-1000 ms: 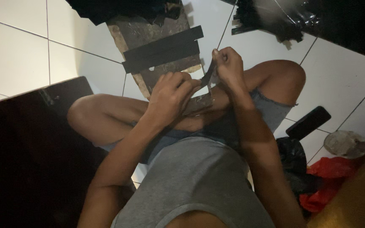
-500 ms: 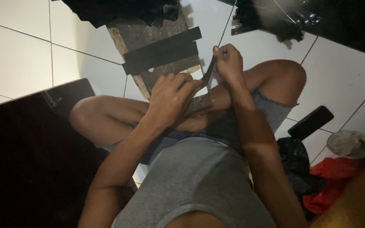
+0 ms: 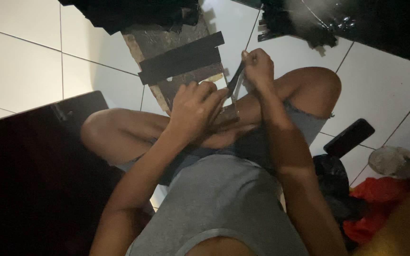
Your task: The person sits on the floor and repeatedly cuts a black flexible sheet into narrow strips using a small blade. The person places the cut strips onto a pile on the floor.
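I sit cross-legged on a white tiled floor. My left hand presses down on a small dark flat piece resting on my leg. My right hand is closed on a thin dark strip that runs from its fingers down to that piece. Just beyond my hands lies a worn board with two black strips laid across it.
A large dark panel fills the left. A black phone lies on the tiles at right, near a black bag, red cloth and a pale crumpled lump. Dark material heaps sit at the top.
My right hand has pulled the thin strip slightly upward and away from the left hand. The left hand stays pressed on the small piece.
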